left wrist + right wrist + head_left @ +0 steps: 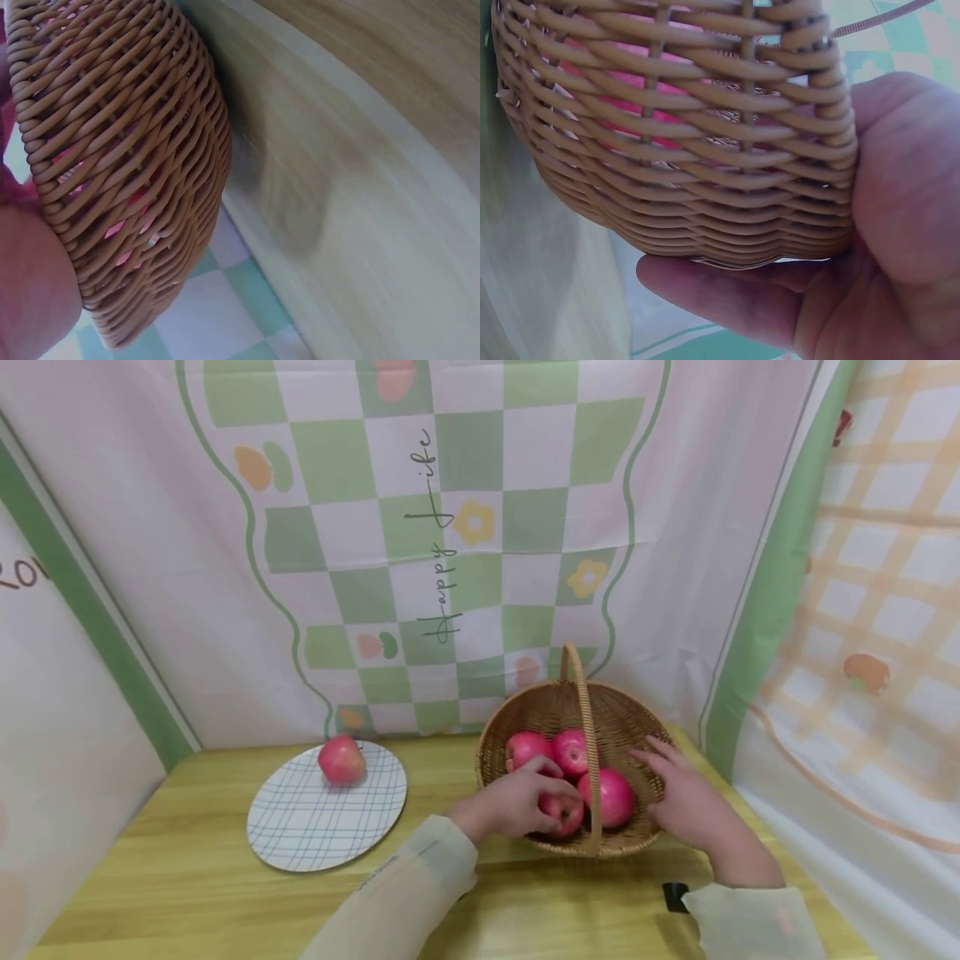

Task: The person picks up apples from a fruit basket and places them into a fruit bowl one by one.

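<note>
The left hand [512, 799] pinched the near-left apple [566, 815] inside the basket [621, 720], while the right hand [688, 803] gripped its right side. A crooked lift could have struck the handle [587, 735], jarring the apple loose.

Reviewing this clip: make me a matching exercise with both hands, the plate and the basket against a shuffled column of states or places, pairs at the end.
1. Left hand
2. Checked plate
3. Right hand
4. Wicker basket

A. Has four visible apples inside
B. At the rim of the basket
C. Grips an apple inside the basket
D. Has a single apple on it

Pairs: 1-C, 2-D, 3-B, 4-A
</note>
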Demonstrator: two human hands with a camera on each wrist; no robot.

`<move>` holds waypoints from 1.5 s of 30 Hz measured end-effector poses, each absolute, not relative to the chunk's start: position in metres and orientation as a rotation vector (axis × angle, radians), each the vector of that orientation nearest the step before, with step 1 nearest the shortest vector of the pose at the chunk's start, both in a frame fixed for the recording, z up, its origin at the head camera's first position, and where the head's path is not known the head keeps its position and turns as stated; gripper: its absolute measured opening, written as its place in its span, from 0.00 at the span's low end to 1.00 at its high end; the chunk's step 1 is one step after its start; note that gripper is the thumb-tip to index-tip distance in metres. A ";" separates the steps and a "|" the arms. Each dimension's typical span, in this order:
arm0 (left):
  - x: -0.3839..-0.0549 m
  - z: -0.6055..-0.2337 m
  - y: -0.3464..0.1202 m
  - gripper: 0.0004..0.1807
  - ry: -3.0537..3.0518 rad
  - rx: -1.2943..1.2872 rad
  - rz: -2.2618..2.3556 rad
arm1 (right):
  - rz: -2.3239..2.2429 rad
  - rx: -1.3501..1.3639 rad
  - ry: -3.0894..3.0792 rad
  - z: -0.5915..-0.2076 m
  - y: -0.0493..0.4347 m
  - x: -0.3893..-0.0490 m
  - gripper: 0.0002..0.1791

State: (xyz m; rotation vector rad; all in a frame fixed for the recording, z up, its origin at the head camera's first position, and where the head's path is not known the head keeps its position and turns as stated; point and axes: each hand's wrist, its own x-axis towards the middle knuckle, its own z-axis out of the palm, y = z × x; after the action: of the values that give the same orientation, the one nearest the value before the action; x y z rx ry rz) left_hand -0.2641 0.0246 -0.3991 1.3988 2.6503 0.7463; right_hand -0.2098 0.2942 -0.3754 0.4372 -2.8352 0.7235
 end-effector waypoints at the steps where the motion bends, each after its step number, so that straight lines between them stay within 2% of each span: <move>1: -0.265 -0.399 0.024 0.21 2.637 1.401 0.785 | 0.732 0.438 -2.833 -0.375 0.294 -0.210 0.47; 9: -0.270 -0.401 0.013 0.24 2.532 1.318 1.130 | 0.740 0.464 -2.801 -0.373 0.292 -0.210 0.49; 16: -0.267 -0.400 0.005 0.26 2.456 1.206 1.352 | 0.736 0.476 -2.785 -0.374 0.292 -0.213 0.47; 26: -0.258 -0.398 0.001 0.27 2.035 0.867 1.865 | 0.735 0.481 -2.762 -0.379 0.295 -0.218 0.41; 33: -0.248 -0.394 0.001 0.28 1.890 0.726 1.952 | 0.754 0.456 -2.758 -0.382 0.296 -0.217 0.40; 45: -0.228 -0.376 -0.029 0.29 1.610 0.492 2.150 | 0.791 0.461 -2.775 -0.380 0.295 -0.217 0.37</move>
State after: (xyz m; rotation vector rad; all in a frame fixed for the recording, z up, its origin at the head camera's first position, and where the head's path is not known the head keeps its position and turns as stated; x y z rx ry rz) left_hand -0.2276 -0.0290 -0.3755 0.4915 1.6097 2.1500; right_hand -0.2168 0.2952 -0.3796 0.4605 -2.7748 0.7910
